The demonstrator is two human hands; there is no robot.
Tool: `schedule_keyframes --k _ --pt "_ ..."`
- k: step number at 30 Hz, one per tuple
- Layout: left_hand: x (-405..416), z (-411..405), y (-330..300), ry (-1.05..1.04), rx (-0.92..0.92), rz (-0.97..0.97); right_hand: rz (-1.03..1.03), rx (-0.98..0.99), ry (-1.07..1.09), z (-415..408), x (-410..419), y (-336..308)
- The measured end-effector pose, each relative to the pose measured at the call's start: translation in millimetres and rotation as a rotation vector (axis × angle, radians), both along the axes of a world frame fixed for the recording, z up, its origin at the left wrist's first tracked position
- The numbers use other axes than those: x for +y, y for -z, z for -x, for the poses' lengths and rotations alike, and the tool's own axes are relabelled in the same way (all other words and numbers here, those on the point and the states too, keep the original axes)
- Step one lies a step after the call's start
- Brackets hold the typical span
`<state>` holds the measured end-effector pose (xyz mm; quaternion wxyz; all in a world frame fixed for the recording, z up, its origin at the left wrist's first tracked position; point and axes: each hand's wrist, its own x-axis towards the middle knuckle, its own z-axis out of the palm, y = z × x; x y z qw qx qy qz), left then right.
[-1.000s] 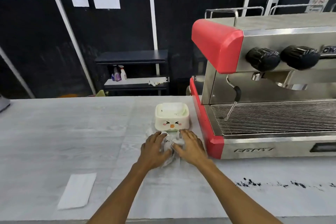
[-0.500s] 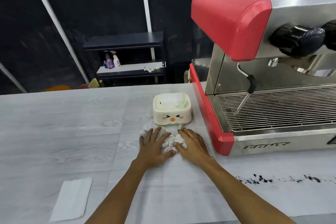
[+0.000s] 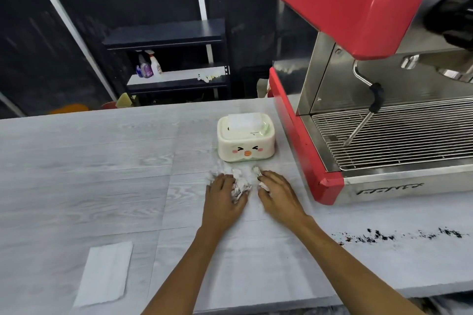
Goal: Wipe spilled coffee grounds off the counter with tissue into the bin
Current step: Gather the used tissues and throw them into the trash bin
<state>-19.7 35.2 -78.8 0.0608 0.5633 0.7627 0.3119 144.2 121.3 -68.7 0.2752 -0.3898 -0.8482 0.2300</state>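
— What fills the view, biggest first?

— The pale wood-grain counter [image 3: 76, 174] runs across the whole frame. On its right side stands the red and steel espresso machine [image 3: 358, 7], its drip grate facing the person. Behind the counter, a dark shelf unit [image 3: 166, 36] holds spray bottles [image 3: 149, 66].

— And on the counter itself?

— A flat folded napkin [image 3: 103, 273] lies near the front edge on the left, well apart from everything else. A cream tissue box [image 3: 245, 144] with a cartoon face sits just beside the machine's red base. A dark trail of coffee grounds [image 3: 384, 236] is scattered along the counter in front of the machine, to the right of the right forearm.

— Where is the tissue?

— The crumpled tissue [image 3: 240, 184] lies on the counter just in front of the box, between the two hands and partly under them.

— How do the hands stand?

— Both are palm down. The left hand [image 3: 224, 199] has its fingers [image 3: 220, 181] loosely spread and pressing the tissue's left part; a wad bulges out at its thumb side. The right hand [image 3: 279, 195] has its fingers [image 3: 271, 179] closer together, curled over the tissue's right edge, with a scrap showing at the tips. The grounds are well apart from both hands. No bin shows in view.
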Motion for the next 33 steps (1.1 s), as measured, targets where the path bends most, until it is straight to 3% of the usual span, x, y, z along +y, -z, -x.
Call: schedule_keyframes --k 3,13,17,23,29,33 --pt "-2 -4 -3 0.017 -0.079 -0.088 0.042 0.008 0.003 0 -1 2" --pt "-6 0 1 0.096 -0.054 -0.146 -0.012 0.040 -0.031 -1 -3 5" --pt "-6 -4 -4 0.029 -0.115 -0.101 -0.107 -0.165 0.068 -3 -10 5" --pt "-10 -3 0 -0.005 -0.193 -0.054 -0.040 -0.333 0.112 -6 -15 9" --pt "-14 -4 -3 0.023 -0.218 -0.123 0.007 -0.090 0.018 -3 -21 10" --pt "-20 -3 -2 0.034 -0.214 -0.045 0.067 0.010 0.030 -3 -24 8"
